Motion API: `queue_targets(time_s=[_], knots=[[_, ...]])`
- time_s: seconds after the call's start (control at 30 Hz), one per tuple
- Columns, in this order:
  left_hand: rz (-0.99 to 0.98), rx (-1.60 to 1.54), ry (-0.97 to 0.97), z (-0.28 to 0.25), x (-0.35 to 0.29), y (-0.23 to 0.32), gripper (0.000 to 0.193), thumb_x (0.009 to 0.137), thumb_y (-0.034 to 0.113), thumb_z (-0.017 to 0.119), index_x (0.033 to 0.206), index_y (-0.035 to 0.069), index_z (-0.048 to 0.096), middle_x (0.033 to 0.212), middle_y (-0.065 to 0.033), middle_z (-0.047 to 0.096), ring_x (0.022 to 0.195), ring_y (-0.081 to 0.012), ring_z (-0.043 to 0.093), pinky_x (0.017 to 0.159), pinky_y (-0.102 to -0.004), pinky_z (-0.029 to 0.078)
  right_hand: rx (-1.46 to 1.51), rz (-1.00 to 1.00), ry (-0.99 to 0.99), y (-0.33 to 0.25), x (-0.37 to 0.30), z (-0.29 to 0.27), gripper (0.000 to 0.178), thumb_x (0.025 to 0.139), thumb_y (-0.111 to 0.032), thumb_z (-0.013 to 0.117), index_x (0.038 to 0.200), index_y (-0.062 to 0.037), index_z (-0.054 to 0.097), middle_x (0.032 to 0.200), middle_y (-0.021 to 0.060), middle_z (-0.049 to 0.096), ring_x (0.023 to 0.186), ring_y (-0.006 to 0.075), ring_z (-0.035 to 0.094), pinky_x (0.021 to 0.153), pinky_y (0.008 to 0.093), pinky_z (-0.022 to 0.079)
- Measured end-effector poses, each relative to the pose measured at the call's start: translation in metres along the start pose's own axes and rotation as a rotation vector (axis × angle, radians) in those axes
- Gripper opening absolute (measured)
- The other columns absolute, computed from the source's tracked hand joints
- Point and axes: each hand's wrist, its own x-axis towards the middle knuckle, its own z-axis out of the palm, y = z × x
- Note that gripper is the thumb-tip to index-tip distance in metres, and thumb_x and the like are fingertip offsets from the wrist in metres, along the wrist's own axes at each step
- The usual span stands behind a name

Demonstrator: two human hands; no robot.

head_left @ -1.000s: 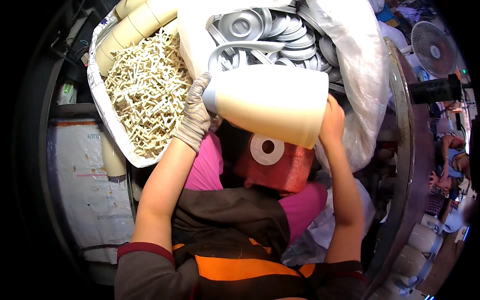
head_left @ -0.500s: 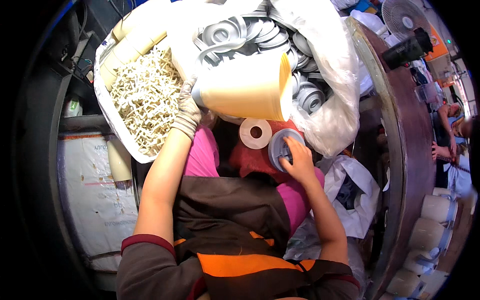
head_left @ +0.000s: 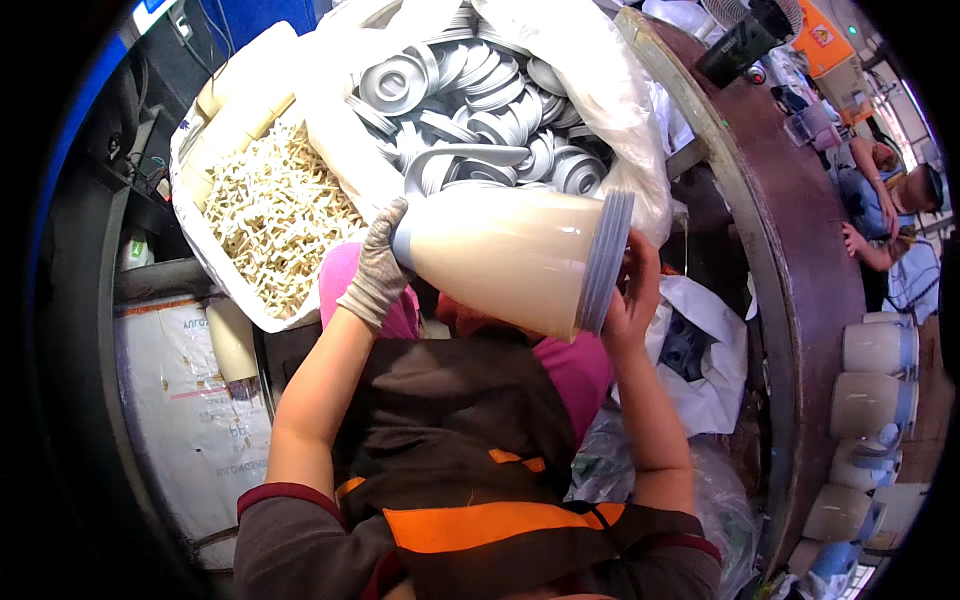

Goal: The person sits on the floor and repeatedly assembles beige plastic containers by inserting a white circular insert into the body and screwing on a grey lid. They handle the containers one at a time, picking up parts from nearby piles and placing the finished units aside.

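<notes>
A cream tapered jug-shaped body lies on its side across my lap, above the apron. Its narrow left end is grey, and a curved grey handle runs along its far side. My left hand, in a striped pale glove, is closed round that narrow end. At the wide right end sits a ribbed grey base ring. My bare right hand grips the ring's outer side, its fingers partly hidden behind it. Whether the ring is fully seated, I cannot tell.
Beyond the jug, a white bag holds many grey round parts. Small cream pieces fill a sack on the left. A brown bench runs along the right, with a black bottle. Finished-looking cream containers stand far right, near another person.
My right hand has lifted the grey ring from the red surface and brought it against the jug's wide end, formerly uncovered. The jug now lies nearer me; the view has shifted.
</notes>
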Motion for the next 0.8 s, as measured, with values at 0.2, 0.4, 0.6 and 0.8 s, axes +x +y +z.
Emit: queue_targets(time_s=[0.2,0.4,0.6,0.8], knots=[[-0.201,-0.006,0.096,0.012,-0.013,0.011,0.037,0.084,0.025,0.066,0.112,0.004,0.056,0.101,-0.0122,0.063,0.089,-0.0232,0.063,0.08,-0.04,0.053,-0.21,-0.231,-0.099,-0.017,-0.015,-0.014,0.067,0.069,-0.045,0.067,0.118,-0.0009,0.053,0.108,0.0115,0.052,0.086,0.02,0.051,0.073,0.0312,0.043],[0.07,0.192,-0.003,0.03,-0.034,0.015,0.037,0.088,0.03,0.059,0.113,0.003,0.055,0.105,-0.0094,0.063,0.095,-0.0201,0.061,0.086,-0.0351,0.049,0.041,0.05,-0.009,-0.018,-0.018,-0.002,0.054,0.078,-0.032,0.06,0.12,0.0007,0.05,0.113,0.0132,0.054,0.096,0.0243,0.055,0.08,0.0335,0.044],[0.888,1.412,-0.486,0.138,-0.089,0.038,0.027,0.074,0.028,0.067,0.072,0.001,0.067,0.12,-0.0191,0.054,0.104,-0.0262,0.057,0.087,-0.0363,0.047,0.849,1.233,-0.105,0.012,-0.044,-0.002,0.053,0.092,-0.034,0.047,0.132,-0.0002,0.041,0.125,0.0124,0.052,0.119,0.0229,0.049,0.099,0.0341,0.037],[0.646,1.391,-0.518,0.14,-0.098,0.043,0.029,0.074,0.028,0.069,0.076,-0.001,0.07,0.12,-0.0193,0.054,0.105,-0.0247,0.057,0.091,-0.0352,0.044,0.879,1.284,-0.059,0.013,-0.075,-0.019,0.06,0.091,-0.036,0.053,0.137,-0.0009,0.036,0.13,0.0122,0.048,0.124,0.024,0.045,0.102,0.0359,0.036]])
